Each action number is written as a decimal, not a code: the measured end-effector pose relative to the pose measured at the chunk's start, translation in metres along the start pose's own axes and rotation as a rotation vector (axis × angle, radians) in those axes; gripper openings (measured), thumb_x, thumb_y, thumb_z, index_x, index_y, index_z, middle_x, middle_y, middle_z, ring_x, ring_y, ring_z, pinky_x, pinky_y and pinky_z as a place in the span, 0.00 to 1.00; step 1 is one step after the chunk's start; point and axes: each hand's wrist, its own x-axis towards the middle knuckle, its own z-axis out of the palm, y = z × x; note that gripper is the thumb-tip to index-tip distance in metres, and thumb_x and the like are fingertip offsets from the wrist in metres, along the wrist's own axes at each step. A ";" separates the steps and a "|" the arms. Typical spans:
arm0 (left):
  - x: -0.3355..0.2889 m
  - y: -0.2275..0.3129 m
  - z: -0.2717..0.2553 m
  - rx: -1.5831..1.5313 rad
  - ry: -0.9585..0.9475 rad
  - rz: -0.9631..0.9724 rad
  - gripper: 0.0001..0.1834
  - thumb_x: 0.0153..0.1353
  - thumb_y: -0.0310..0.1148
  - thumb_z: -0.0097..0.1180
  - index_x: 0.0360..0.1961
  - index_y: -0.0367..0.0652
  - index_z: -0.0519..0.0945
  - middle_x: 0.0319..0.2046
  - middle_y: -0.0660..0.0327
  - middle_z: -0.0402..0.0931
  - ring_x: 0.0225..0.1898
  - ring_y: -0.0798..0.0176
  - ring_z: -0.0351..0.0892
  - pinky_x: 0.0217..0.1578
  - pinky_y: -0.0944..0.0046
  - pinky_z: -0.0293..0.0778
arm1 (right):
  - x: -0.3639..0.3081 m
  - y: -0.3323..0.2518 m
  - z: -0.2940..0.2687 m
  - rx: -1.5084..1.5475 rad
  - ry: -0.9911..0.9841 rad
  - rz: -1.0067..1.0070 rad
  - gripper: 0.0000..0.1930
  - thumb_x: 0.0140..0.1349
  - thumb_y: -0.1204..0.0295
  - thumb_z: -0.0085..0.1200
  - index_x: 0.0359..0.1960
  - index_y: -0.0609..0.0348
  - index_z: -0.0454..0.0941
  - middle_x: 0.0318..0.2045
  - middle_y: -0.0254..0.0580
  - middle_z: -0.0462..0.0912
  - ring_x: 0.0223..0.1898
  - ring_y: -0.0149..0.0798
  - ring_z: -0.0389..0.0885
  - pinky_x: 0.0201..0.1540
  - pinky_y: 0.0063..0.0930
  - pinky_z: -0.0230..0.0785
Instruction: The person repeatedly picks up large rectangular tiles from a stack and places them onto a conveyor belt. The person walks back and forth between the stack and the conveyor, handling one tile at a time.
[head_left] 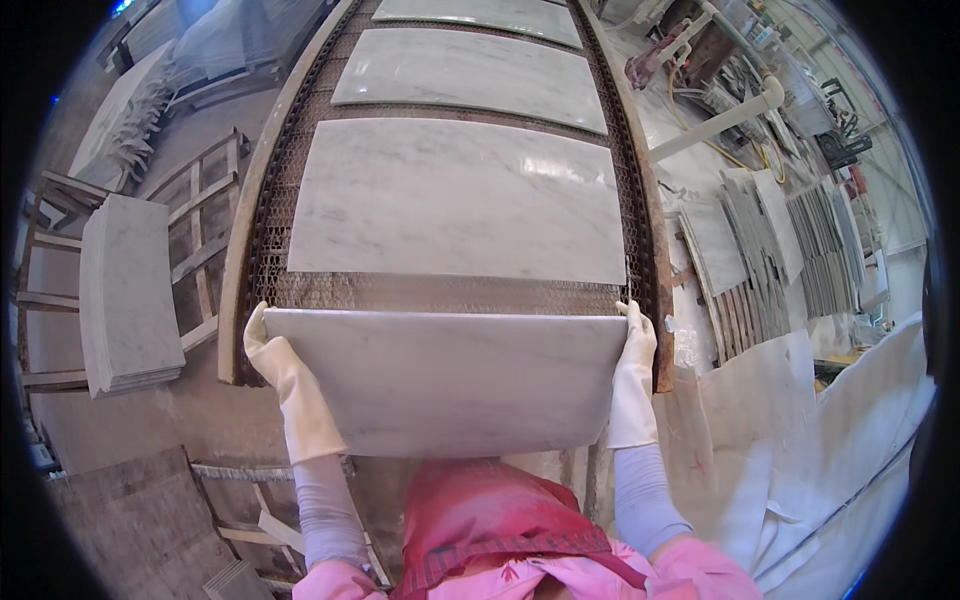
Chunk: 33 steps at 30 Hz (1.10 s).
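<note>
A white marble slab with faint grey veining [460, 385] is held tilted in front of my body, its upper edge at the near end of the conveyor [340, 292]. My left hand [270, 350], in a cream rubber glove, grips the slab's upper left corner. At the opposite corner, my right hand [637, 345] in a similar glove holds the right edge. Beyond a strip of bare mesh lies a second marble slab [455, 200], flat on the belt. Farther up the conveyor rests another slab [475, 78]. Some fingers are hidden behind the held slab.
To the left, a stack of marble slabs [130, 290] leans beside wooden frames [200, 220]. Several slabs [750, 250] stand in racks on the right, near a pale pipe [715, 125]. White sheeting [760, 420] hangs at the lower right. A brown board [140, 520] is at the lower left.
</note>
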 end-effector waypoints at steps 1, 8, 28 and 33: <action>-0.004 -0.004 -0.009 0.099 -0.040 0.126 0.27 0.49 0.09 0.34 0.50 0.35 0.73 0.50 0.54 0.73 0.53 0.59 0.72 0.57 0.62 0.65 | 0.005 0.004 0.000 0.051 -0.026 0.045 0.20 0.62 0.52 0.51 0.39 0.57 0.81 0.43 0.36 0.80 0.46 0.31 0.72 0.56 0.25 0.56; -0.029 -0.045 -0.127 0.550 0.022 0.313 0.15 0.63 0.27 0.48 0.50 0.34 0.73 0.50 0.52 0.73 0.54 0.57 0.71 0.57 0.61 0.64 | 0.035 0.029 0.006 -0.035 -0.040 0.020 0.23 0.59 0.51 0.55 0.39 0.63 0.79 0.39 0.37 0.83 0.46 0.31 0.75 0.54 0.24 0.60; -0.020 -0.049 -0.196 0.883 -0.376 -0.452 0.42 0.60 0.66 0.40 0.48 0.31 0.75 0.38 0.50 0.79 0.34 0.52 0.80 0.26 0.56 0.80 | -0.043 0.115 -0.125 -0.216 0.046 0.032 0.25 0.66 0.49 0.40 0.45 0.58 0.77 0.41 0.45 0.82 0.43 0.39 0.80 0.48 0.29 0.69; -0.008 -0.039 -0.186 1.034 -0.432 -0.501 0.44 0.60 0.68 0.32 0.46 0.33 0.77 0.39 0.48 0.79 0.38 0.47 0.80 0.28 0.52 0.79 | -0.060 0.143 -0.120 -0.609 -0.318 0.271 0.40 0.61 0.38 0.32 0.56 0.63 0.70 0.57 0.57 0.70 0.61 0.51 0.65 0.63 0.37 0.53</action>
